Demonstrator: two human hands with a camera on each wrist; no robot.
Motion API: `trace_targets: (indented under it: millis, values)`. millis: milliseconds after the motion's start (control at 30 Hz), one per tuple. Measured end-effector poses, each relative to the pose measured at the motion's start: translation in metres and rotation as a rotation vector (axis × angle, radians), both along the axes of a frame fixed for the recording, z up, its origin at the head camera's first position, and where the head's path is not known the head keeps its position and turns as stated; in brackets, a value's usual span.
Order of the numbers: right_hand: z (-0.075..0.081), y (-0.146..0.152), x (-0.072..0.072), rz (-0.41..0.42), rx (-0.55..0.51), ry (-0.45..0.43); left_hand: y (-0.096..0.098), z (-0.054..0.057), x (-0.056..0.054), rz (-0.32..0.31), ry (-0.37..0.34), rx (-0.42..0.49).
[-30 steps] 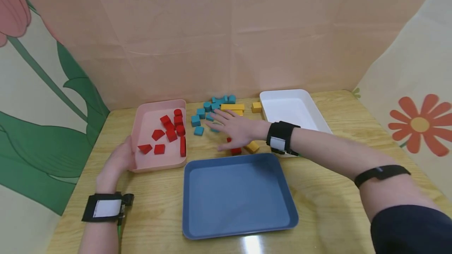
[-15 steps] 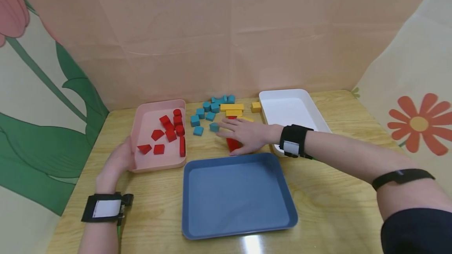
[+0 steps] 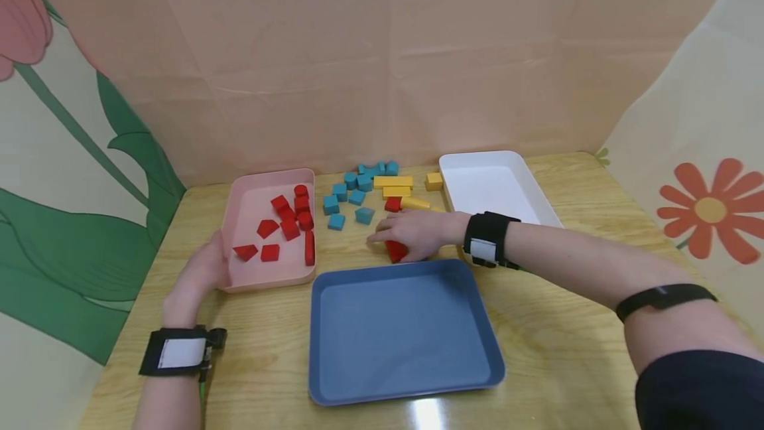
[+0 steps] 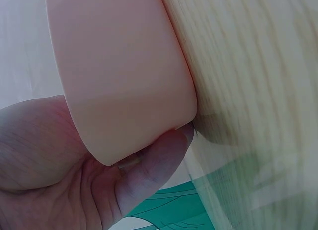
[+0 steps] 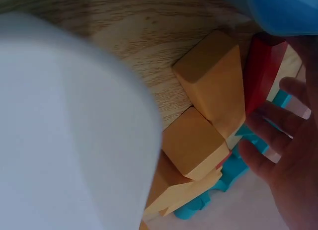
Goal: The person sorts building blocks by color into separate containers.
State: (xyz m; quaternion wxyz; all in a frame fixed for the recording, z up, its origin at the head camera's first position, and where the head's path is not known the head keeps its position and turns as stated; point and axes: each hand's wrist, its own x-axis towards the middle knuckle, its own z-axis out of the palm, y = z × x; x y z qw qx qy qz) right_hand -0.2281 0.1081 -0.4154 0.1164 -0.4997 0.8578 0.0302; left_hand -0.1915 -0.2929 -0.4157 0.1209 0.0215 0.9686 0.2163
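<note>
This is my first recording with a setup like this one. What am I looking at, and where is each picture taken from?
There is no robot here, just a person's two bare hands. The wide picture looks down from the person's head; the two close ones look from the left and right wrists, where the black bands sit.

On the wooden table are a pink tray with red blocks in it, a blue tray and a white tray. Blue blocks and yellow blocks lie among them.

The left hand holds the pink tray by its edge. The right hand is at a red block on the table; whether it grips it is unclear.
</note>
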Motion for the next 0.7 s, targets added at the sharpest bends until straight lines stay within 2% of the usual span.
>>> trace_targets:
  millis: [200,533,700]
  values:
    - [0.001,-0.005,-0.002,0.006,-0.052,0.038,0.000,-0.001,-0.001,0.007,-0.001,-0.007]
    - [0.006,-0.017,-0.012,-0.103,-0.260,0.166,0.000,-0.001,-0.001,0.005,0.004,-0.007]
    - [0.009,-0.021,-0.015,-0.113,-0.269,0.173,0.000,-0.001,-0.001,0.006,0.009,-0.007]
